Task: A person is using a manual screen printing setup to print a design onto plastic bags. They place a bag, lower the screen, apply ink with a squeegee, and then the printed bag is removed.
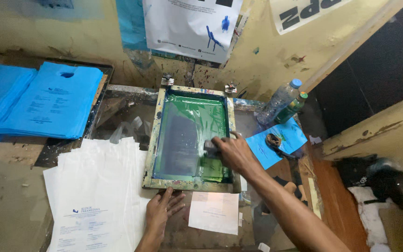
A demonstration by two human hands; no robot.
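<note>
The right hand point(232, 151) reaches forward on a long, nearly straight bare arm entering from the lower right; its fingers are curled shut in a grip, knuckles up. The left hand point(163, 208) lies flat, palm down, fingers spread forward; its wrist comes up from the bottom edge.

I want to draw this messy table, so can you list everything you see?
Wooden-framed printing screen with green mesh: one, centre of table.
Dark squeegee: one, on the mesh.
Blue plastic bags: a stack, left; more at far left.
White plastic bags: a stack, front left.
White printed bag: one, below the screen.
Clear plastic bottle with blue cap: one, right.
Green bottle: one, beside it.
Blue sheet: one, right.
White paper poster: one, wall.
Left hand: flat at the frame's front edge.
Right hand: grip on the squeegee.
</note>
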